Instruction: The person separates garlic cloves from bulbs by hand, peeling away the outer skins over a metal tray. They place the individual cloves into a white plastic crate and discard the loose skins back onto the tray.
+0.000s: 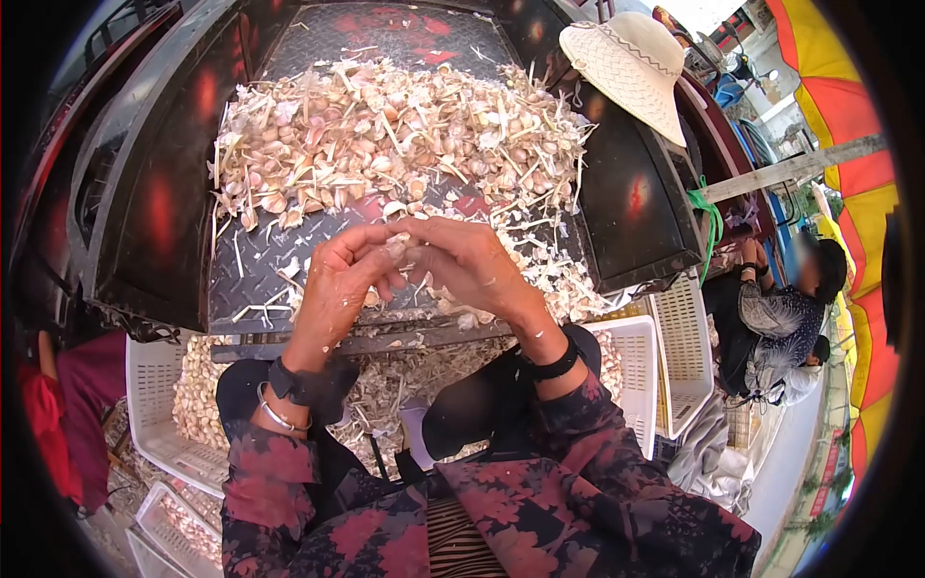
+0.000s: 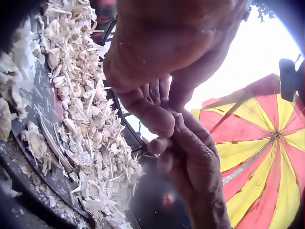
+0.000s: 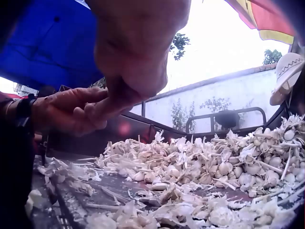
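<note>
My left hand (image 1: pixel 345 270) and right hand (image 1: pixel 472 262) meet at the fingertips over the front of the metal truck bed (image 1: pixel 252 265). A small pale garlic clove (image 1: pixel 396 250) is pinched between them, mostly covered by the fingers. In the left wrist view, the left hand (image 2: pixel 167 62) comes from above and its fingertips touch those of the right hand (image 2: pixel 190 167). Flecks of dry skin stick to both hands. Just beyond them lies a broad heap of garlic cloves (image 1: pixel 356 144), mixed with stalks and papery skins.
White plastic crates (image 1: pixel 154 405) with garlic stand at both sides of my knees, below the bed's edge. Dark side panels (image 1: pixel 159 202) wall the bed. A straw hat (image 1: pixel 626 67) hangs on the right panel. Another person (image 1: pixel 785 308) sits at the right. A red and yellow umbrella (image 2: pixel 267 157) spreads overhead.
</note>
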Demonstrator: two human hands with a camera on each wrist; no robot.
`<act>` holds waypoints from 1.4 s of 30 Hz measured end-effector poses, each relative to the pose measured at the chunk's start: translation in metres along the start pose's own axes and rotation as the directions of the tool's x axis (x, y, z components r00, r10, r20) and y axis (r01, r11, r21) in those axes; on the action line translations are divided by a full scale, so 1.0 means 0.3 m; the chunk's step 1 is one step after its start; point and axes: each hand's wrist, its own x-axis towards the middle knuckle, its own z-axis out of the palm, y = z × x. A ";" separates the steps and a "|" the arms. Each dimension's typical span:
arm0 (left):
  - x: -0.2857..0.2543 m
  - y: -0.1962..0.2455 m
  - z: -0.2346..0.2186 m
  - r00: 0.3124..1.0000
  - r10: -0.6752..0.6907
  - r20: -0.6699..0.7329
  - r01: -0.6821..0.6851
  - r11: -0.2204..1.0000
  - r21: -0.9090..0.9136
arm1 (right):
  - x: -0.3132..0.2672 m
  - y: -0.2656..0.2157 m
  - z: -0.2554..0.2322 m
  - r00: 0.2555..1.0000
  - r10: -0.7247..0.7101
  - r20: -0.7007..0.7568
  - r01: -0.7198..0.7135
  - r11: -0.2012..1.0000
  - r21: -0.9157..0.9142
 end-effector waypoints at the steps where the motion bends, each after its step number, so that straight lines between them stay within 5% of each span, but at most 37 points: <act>1: -0.009 0.008 0.008 1.000 0.026 -0.017 -0.026 1.000 -0.002 | -0.005 -0.024 -0.005 0.990 0.138 0.002 -0.136 0.977 0.166; 2: -0.018 0.016 0.014 0.998 0.052 -0.034 -0.052 0.999 -0.004 | -0.010 -0.039 -0.007 0.962 0.271 0.028 -0.265 0.908 0.326; 5: -0.043 0.039 0.027 0.994 0.069 -0.090 -0.069 0.998 -0.006 | -0.018 -0.047 -0.007 0.914 0.406 0.015 -0.333 0.728 0.599; 11: -0.119 0.110 0.092 0.940 0.289 -0.183 -0.286 0.957 0.044 | -0.016 -0.140 -0.035 0.913 0.400 0.083 -0.281 0.467 0.838; 13: -0.159 0.139 0.097 0.925 0.348 -0.155 -0.344 0.937 0.053 | -0.028 -0.194 -0.068 0.927 0.365 0.093 -0.269 0.470 0.840; 15: -0.204 0.194 0.108 0.753 0.658 -0.020 -0.600 0.699 0.391 | -0.035 -0.255 -0.093 0.983 0.183 0.028 -0.115 0.485 0.867; 17: -0.268 0.277 0.130 0.645 0.748 0.155 -0.723 0.531 0.441 | -0.011 -0.283 -0.131 0.955 -0.260 -0.139 0.276 0.623 0.732; 19: -0.324 0.344 0.138 0.614 0.736 0.285 -0.790 0.570 0.228 | 0.016 -0.367 -0.176 0.873 -0.459 -0.163 0.411 0.515 0.752; 21: -0.357 0.357 0.106 0.452 0.724 0.520 -0.861 0.506 0.044 | 0.018 -0.388 -0.212 0.735 -0.667 -0.122 0.501 0.412 0.761; 22: -0.380 0.376 0.114 0.457 0.717 0.527 -0.859 0.509 0.053 | 0.023 -0.416 -0.194 0.732 -0.668 -0.133 0.506 0.403 0.762; 24: -0.418 0.411 0.158 0.700 0.462 0.544 -0.538 0.843 -0.024 | 0.028 -0.468 -0.137 0.639 -0.609 -0.471 0.729 0.283 0.623; 25: -0.414 0.404 0.187 0.709 0.452 0.542 -0.534 0.845 -0.006 | 0.030 -0.465 -0.122 0.633 -0.606 -0.482 0.732 0.267 0.626; 27: -0.394 0.361 0.248 0.465 0.861 0.208 -0.871 0.487 -0.067 | 0.026 -0.465 -0.100 0.624 -0.582 -0.521 0.751 0.265 0.604; 28: -0.354 0.333 0.249 0.302 0.935 0.188 -0.940 0.324 -0.103 | 0.020 -0.465 -0.089 0.624 -0.566 -0.538 0.757 0.269 0.596; 29: -0.375 0.351 0.249 0.317 0.929 0.190 -0.936 0.339 -0.096 | 0.013 -0.466 -0.077 0.625 -0.547 -0.557 0.762 0.274 0.586; 31: -0.415 0.402 0.261 0.618 0.771 0.158 -0.777 0.629 -0.027 | 0.001 -0.465 -0.068 0.626 -0.522 -0.579 0.770 0.298 0.564; 35: -0.395 0.386 0.193 0.579 0.765 0.283 -0.801 0.598 0.024 | -0.008 -0.448 -0.123 0.597 -0.532 -0.601 0.800 0.341 0.493; 37: -0.373 0.399 0.146 0.608 0.705 0.365 -0.792 0.572 0.214 | -0.044 -0.411 -0.207 0.797 -0.584 -0.152 0.523 0.543 0.657; 38: -0.367 0.400 0.141 0.621 0.673 0.402 -0.784 0.543 0.302 | -0.060 -0.454 -0.196 0.920 -0.351 -0.177 0.383 0.699 0.604; 39: -0.355 0.323 0.179 0.609 0.782 0.135 -0.761 0.526 0.380 | -0.059 -0.448 -0.185 0.920 -0.350 -0.176 0.383 0.704 0.598; 40: -0.345 0.342 0.139 0.684 0.699 0.207 -0.654 0.464 0.597 | -0.060 -0.422 -0.165 0.951 -0.254 -0.179 0.309 0.824 0.474; 41: -0.292 0.308 0.149 0.635 0.764 0.114 -0.664 0.464 0.586 | -0.062 -0.399 -0.145 0.968 -0.156 -0.195 0.216 0.916 0.339; 42: -0.269 0.295 0.138 0.675 0.729 0.114 -0.637 0.497 0.589 | -0.066 -0.386 -0.130 0.976 -0.091 -0.197 0.157 0.923 0.352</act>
